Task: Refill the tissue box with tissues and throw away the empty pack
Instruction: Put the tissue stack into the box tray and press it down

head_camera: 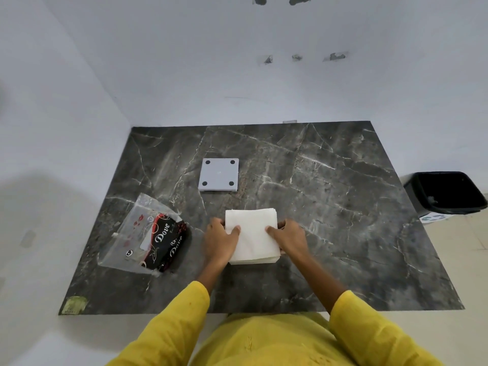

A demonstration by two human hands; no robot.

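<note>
A white stack of tissues (pixel 252 235) rests near the front middle of the dark marble table (pixel 343 207). My left hand (pixel 220 240) grips its left side, thumb on top. On the opposite side my right hand (pixel 289 239) holds it the same way. A dark edge shows under the stack between my fingers; I cannot tell whether that is the tissue box. The grey square lid (pixel 218 174) with black round feet lies flat behind the stack. The clear plastic tissue pack (pixel 148 237), printed black and red, lies to the left.
A black waste bin (pixel 446 192) stands on the floor off the table's right edge. White walls close the table's left and back sides. A yellowish sticker (pixel 74 305) marks the front left corner.
</note>
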